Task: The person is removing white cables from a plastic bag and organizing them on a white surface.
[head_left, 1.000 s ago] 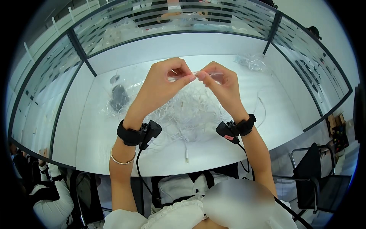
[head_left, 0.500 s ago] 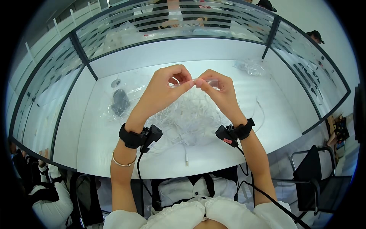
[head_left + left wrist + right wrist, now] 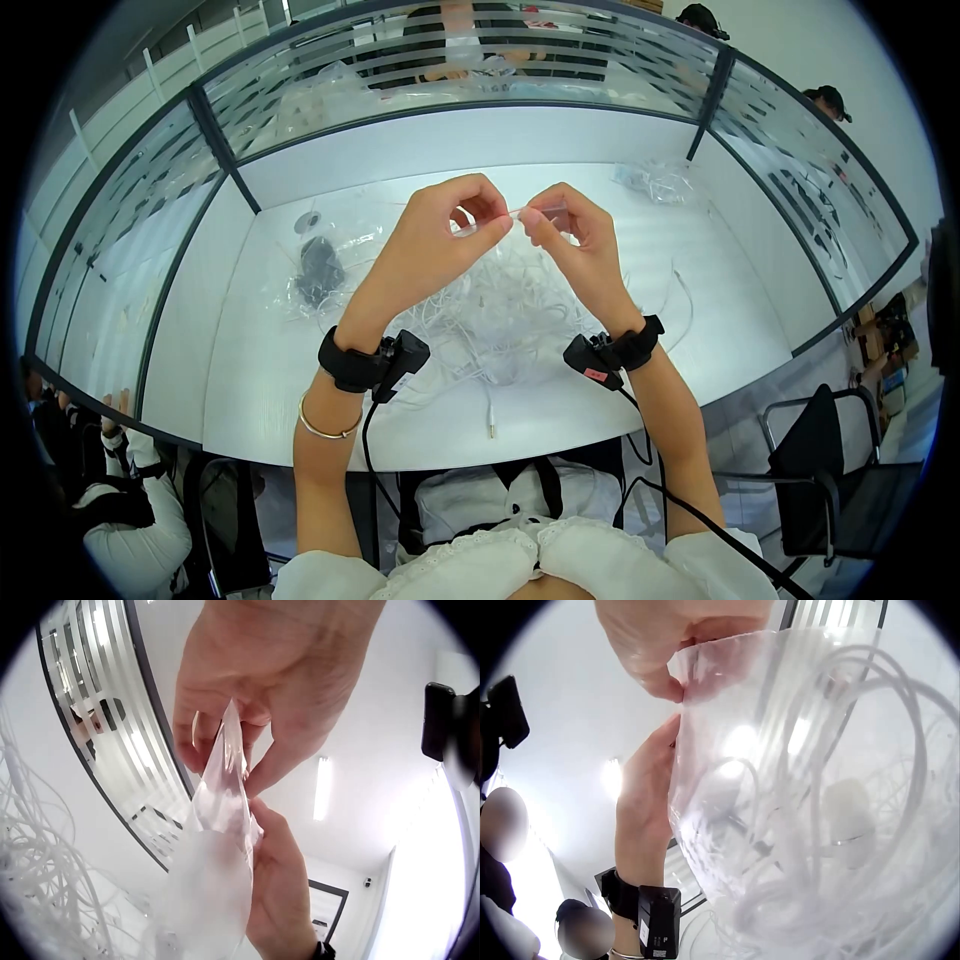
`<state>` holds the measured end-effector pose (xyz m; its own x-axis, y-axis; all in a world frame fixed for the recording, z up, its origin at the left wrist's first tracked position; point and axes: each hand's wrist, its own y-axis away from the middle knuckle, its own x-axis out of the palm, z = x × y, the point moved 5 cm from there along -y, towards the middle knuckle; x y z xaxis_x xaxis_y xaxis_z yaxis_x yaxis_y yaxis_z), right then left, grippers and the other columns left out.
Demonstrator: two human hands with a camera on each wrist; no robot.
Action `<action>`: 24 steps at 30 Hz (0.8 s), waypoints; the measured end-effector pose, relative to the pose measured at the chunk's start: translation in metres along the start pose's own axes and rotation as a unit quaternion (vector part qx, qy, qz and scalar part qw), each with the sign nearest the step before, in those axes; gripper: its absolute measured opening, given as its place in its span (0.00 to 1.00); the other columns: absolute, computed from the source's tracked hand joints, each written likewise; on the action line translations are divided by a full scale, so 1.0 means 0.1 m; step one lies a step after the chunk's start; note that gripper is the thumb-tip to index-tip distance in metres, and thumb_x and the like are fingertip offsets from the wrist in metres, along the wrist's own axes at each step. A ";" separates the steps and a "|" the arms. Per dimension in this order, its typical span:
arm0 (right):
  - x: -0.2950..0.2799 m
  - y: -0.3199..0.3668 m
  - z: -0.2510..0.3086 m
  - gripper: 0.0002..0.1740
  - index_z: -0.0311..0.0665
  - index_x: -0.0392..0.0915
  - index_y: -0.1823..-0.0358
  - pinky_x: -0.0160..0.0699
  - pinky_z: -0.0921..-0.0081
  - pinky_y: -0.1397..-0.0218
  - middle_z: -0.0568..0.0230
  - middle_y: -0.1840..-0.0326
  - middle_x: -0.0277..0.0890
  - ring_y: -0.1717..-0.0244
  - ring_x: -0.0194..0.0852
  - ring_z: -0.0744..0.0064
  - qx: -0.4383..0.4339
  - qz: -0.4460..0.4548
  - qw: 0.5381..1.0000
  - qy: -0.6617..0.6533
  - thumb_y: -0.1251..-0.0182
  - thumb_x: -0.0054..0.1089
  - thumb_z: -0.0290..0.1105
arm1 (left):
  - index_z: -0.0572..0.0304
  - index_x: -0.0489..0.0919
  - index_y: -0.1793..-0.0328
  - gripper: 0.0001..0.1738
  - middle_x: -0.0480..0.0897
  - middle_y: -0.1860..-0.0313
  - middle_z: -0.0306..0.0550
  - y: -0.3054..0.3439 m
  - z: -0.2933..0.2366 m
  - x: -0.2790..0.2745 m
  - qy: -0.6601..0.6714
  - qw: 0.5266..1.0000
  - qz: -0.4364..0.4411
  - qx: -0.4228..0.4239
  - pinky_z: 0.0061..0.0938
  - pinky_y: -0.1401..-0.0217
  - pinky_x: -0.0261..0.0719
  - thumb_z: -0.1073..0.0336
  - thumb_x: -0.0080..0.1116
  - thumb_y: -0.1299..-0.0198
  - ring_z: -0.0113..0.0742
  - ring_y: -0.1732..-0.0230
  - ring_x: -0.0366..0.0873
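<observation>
Two hands hold one thin clear bag [image 3: 221, 799] up above the table [image 3: 270, 400], in front of the person. The left hand [image 3: 430, 235] pinches the top edge of the bag between thumb and finger, so the gap there is tiny. The right hand [image 3: 590, 250] pinches the edge too, right next to the left one, with its thumb and finger close together. The tips of both thumbs are near each other, but I cannot tell if they touch. The bag hangs down from the fingers, and it is shiny and see-through. White loops show through it in the right wrist view, but I cannot tell if they are inside the bag or behind it. Under the hands, a big messy heap of white cables [image 3: 500, 310] lies on the middle of the table. One cable end with a plug [image 3: 491, 415] points toward the near edge, and a thin cable [image 3: 688, 290] curls off on the right side. To the left of the heap is a dark thing [image 3: 322, 268] with clear plastic around it. A crinkly clear plastic pile [image 3: 665, 183] sits near the far right corner. Each wrist wears a black strap with a little black camera, and the left arm has a thin bracelet [image 3: 328, 433]. Glass panels [image 3: 470, 70] stand around the table, and a black chair [image 3: 815, 450] is on the right.
</observation>
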<state>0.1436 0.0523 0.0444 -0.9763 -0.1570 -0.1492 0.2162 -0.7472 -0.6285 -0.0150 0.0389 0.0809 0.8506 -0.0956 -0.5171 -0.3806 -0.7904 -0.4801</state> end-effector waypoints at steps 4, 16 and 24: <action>0.01 0.00 -0.04 0.09 0.36 0.77 0.63 0.71 0.81 0.62 0.71 0.66 0.79 0.66 0.75 0.81 0.033 0.019 0.999 -0.027 0.35 0.61 0.34 | 0.62 0.79 0.64 0.06 0.80 0.69 0.36 0.00 0.03 0.01 0.001 1.000 0.011 0.000 0.22 0.57 0.71 0.67 0.60 0.40 0.24 0.64 0.75; -0.01 -0.01 -0.04 0.09 0.36 0.77 0.61 0.72 0.81 0.61 0.72 0.66 0.78 0.64 0.76 0.81 0.036 -0.004 0.999 -0.030 0.34 0.62 0.35 | 0.64 0.79 0.67 0.07 0.81 0.70 0.38 -0.01 0.07 -0.01 0.014 1.000 -0.022 -0.004 0.22 0.58 0.73 0.68 0.63 0.41 0.24 0.66 0.76; 0.00 -0.04 -0.11 0.10 0.36 0.77 0.64 0.70 0.83 0.65 0.71 0.70 0.77 0.69 0.71 0.83 0.083 0.049 0.986 -0.139 0.34 0.63 0.36 | 0.64 0.79 0.68 0.08 0.80 0.71 0.38 -0.01 0.07 -0.01 0.043 0.999 -0.014 -0.013 0.21 0.58 0.74 0.68 0.64 0.41 0.24 0.66 0.76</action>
<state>0.1429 0.0620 0.0383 -0.9217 -0.3871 0.0258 0.3274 -0.8117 -0.4836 -0.0180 0.0440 0.0763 0.8890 -0.1238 -0.4410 -0.3477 -0.8091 -0.4738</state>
